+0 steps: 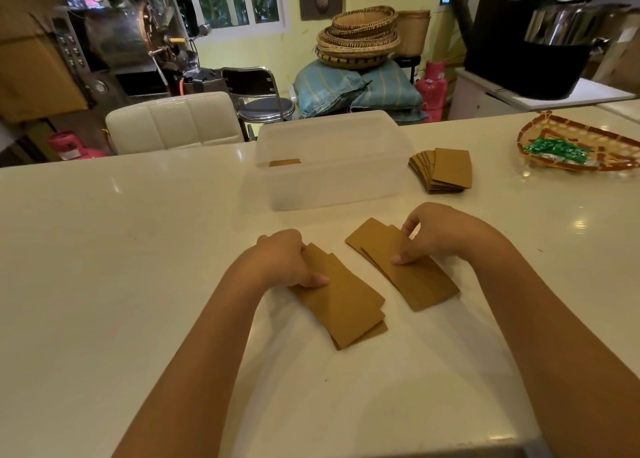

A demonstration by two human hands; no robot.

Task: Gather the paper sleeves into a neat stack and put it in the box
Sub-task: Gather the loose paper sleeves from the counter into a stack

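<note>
Two small piles of flat brown paper sleeves lie on the white counter in front of me. My left hand (289, 261) grips the far end of the left pile (346, 301), thumb on top. My right hand (436, 235) pinches the right pile (412, 274), with thumb and fingers on its far half. Beyond them stands a translucent plastic box (332, 183), open on top, with some brown sleeves (284, 162) showing inside at its left. A third, fanned pile of sleeves (445, 171) rests to the right of the box.
A woven tray (588, 138) holding green packets sits at the counter's far right. Behind the counter are a white padded chair (173, 121), a metal stool (263, 104), sacks and stacked baskets (360, 38). The counter's near edge runs along the bottom right.
</note>
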